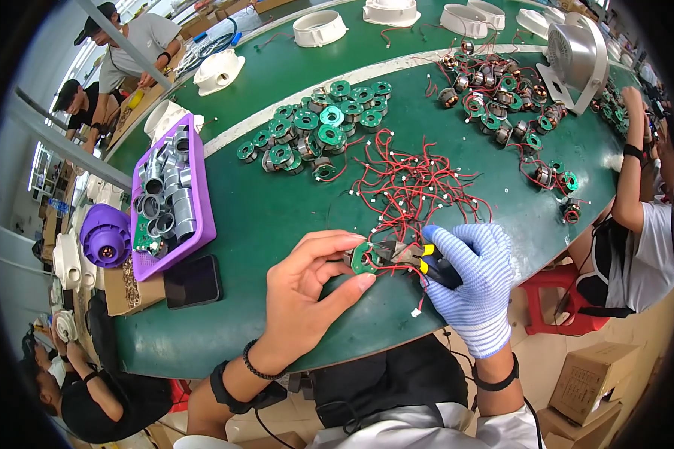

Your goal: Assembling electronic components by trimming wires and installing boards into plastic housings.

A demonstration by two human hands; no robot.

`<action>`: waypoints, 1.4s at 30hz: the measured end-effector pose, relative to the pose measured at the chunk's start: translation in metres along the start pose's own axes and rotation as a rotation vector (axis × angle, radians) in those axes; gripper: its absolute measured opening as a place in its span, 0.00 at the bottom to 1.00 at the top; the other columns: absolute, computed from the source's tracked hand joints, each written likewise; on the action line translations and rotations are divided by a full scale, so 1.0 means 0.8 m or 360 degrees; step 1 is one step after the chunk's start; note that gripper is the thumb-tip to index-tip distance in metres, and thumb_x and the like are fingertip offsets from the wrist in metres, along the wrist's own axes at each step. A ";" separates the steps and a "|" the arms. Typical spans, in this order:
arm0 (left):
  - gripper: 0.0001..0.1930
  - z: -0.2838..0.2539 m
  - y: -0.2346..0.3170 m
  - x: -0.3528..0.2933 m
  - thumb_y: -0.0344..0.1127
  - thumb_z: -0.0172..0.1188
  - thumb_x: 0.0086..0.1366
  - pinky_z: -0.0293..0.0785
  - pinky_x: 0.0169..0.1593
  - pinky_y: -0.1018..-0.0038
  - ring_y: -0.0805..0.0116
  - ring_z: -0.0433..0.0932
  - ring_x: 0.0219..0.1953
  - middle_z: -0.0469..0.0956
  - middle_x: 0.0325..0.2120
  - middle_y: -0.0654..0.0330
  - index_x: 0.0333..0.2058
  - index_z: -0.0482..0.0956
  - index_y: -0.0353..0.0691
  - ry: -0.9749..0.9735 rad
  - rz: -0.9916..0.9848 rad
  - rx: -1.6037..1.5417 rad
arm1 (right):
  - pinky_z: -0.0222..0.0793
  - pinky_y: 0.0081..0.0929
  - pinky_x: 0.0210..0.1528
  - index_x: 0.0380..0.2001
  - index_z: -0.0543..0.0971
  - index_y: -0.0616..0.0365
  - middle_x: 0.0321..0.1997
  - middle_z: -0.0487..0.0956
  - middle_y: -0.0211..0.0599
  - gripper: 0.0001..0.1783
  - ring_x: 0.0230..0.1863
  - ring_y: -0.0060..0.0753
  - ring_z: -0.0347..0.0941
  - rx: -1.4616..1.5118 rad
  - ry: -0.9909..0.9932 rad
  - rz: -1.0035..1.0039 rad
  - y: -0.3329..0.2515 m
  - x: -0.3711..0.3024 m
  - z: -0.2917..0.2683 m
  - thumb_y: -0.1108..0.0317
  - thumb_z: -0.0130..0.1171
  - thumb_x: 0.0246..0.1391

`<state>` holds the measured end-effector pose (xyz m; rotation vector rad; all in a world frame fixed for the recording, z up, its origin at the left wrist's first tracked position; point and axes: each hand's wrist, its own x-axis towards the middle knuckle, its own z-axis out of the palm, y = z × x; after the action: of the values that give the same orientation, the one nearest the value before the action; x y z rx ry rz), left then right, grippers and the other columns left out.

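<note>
Between the thumb and fingers of my bare left hand (311,280) is a motor stator with a round green circuit board (363,258). My right hand (472,280), in a blue-and-white striped glove, grips cutting pliers (427,258) with black and yellow handles. The plier jaws reach the edge of the green board, where a red wire runs; whether they bite on the wire I cannot make out. Just beyond both hands lies a tangled heap of red wires (408,179) with small white connectors. A white connector (416,312) hangs below the pliers on a red wire.
Stators with green boards (307,120) are piled beyond my left hand; wired stators (502,90) lie at the far right. A purple basket (202,191) of grey tubes and a black phone (193,282) sit left. A metal fan housing (577,60) stands far right. Co-workers sit around.
</note>
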<state>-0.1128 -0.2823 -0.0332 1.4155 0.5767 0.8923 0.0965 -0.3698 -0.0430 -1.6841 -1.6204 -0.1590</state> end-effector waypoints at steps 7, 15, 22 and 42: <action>0.24 -0.008 0.009 0.001 0.14 0.64 0.59 0.77 0.50 0.76 0.72 0.75 0.49 0.71 0.53 0.53 0.56 0.76 0.30 -0.0080 0.0024 0.0118 | 0.63 0.38 0.38 0.44 0.84 0.49 0.32 0.75 0.29 0.28 0.35 0.37 0.71 -0.0066 -0.0017 -0.0054 0.001 -0.001 0.000 0.70 0.74 0.31; 0.22 -0.018 0.028 0.006 0.21 0.63 0.65 0.75 0.50 0.78 0.75 0.73 0.46 0.71 0.50 0.56 0.58 0.76 0.32 -0.0180 -0.0154 0.0370 | 0.64 0.38 0.37 0.44 0.83 0.48 0.32 0.75 0.28 0.28 0.34 0.37 0.71 -0.0081 -0.0074 -0.0124 0.001 0.001 0.002 0.70 0.74 0.31; 0.22 -0.016 0.016 0.011 0.40 0.63 0.70 0.64 0.36 0.85 0.82 0.63 0.33 0.70 0.37 0.66 0.58 0.77 0.33 -0.0138 -0.0124 0.0415 | 0.65 0.38 0.38 0.46 0.83 0.47 0.34 0.77 0.29 0.30 0.35 0.37 0.72 -0.0132 -0.0161 -0.0162 0.001 0.001 -0.002 0.69 0.75 0.32; 0.22 -0.014 0.019 0.015 0.46 0.59 0.72 0.65 0.36 0.83 0.81 0.64 0.32 0.75 0.40 0.63 0.53 0.80 0.32 -0.0125 -0.0010 0.0767 | 0.67 0.39 0.38 0.45 0.80 0.54 0.30 0.74 0.34 0.27 0.34 0.41 0.72 -0.0080 -0.0480 -0.0169 0.005 0.001 0.005 0.65 0.74 0.36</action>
<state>-0.1178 -0.2675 -0.0172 1.8709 0.7690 0.7139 0.0984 -0.3664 -0.0467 -1.7235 -1.9445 0.0034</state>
